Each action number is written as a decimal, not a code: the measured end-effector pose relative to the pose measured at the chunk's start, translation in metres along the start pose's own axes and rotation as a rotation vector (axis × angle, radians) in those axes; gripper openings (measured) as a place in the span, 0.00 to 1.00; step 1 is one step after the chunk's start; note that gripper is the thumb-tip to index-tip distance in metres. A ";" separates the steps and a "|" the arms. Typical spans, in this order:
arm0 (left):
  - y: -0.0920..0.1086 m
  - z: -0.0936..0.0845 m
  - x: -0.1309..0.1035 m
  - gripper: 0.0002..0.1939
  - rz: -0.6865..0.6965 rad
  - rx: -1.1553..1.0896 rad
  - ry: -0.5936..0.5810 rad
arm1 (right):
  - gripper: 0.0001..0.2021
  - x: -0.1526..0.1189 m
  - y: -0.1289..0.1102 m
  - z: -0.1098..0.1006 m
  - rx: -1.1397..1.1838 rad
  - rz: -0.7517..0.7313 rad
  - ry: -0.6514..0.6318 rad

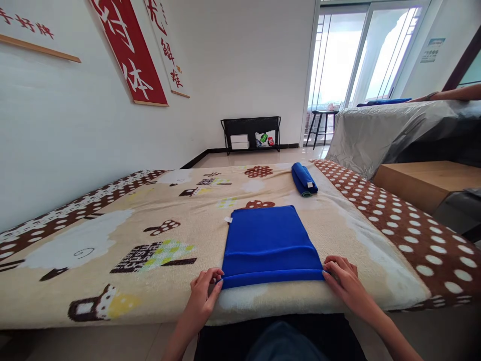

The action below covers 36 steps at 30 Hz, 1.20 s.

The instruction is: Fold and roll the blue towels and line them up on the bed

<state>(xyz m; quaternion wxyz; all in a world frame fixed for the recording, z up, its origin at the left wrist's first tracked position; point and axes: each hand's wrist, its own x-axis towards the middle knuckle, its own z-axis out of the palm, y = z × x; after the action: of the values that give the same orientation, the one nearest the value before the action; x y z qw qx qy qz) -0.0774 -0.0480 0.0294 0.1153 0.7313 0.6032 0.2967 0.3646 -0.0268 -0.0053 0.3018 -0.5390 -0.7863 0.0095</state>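
Note:
A blue cloth (268, 235) lies flat before me, with a narrow fold along its near edge and a small white tag at its far left side. The near left corner is pinched between the thumb and fingers of my left hand (205, 291). At the near right corner, my right hand (343, 281) grips the same folded edge. A wrinkle runs across the cloth just beyond the fold. Farther back to the right rests a rolled blue cloth (303, 179) with a white tag and a greenish edge at its end.
Beneath everything is a cream patterned blanket (150, 281) with a brown polka-dot border. On the right stand a wooden box (417, 180) and a plastic-covered surface (376, 125), where another person's arm (458, 94) reaches in. A black rack (251, 133) stands by the far wall.

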 end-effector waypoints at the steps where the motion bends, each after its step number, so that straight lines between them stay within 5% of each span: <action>1: 0.002 0.005 0.002 0.10 -0.007 0.048 0.036 | 0.10 0.002 -0.002 0.003 -0.035 0.018 0.043; 6: 0.012 0.035 0.005 0.13 0.166 0.325 0.377 | 0.07 0.004 -0.016 0.023 -0.177 -0.057 0.348; 9: 0.012 0.038 -0.001 0.16 0.425 0.352 0.371 | 0.15 -0.002 -0.016 0.023 -0.133 -0.255 0.295; 12: 0.008 0.029 -0.008 0.19 0.503 0.330 0.272 | 0.18 -0.009 -0.008 0.016 -0.099 -0.322 0.163; 23: 0.011 0.021 0.008 0.17 0.362 0.263 0.236 | 0.11 0.001 -0.005 0.018 -0.119 -0.077 0.202; 31: 0.021 0.013 0.000 0.12 0.200 0.261 0.154 | 0.12 0.007 -0.018 0.008 -0.115 -0.080 0.081; 36: 0.054 0.033 0.009 0.14 0.072 0.489 0.280 | 0.11 0.017 -0.051 0.022 -0.298 0.057 0.310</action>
<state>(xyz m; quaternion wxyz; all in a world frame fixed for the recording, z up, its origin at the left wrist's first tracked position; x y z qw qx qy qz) -0.0140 -0.0463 0.0340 -0.1597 0.7101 0.6407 0.2444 0.3065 -0.0265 0.0019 0.3358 -0.5947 -0.7076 -0.1816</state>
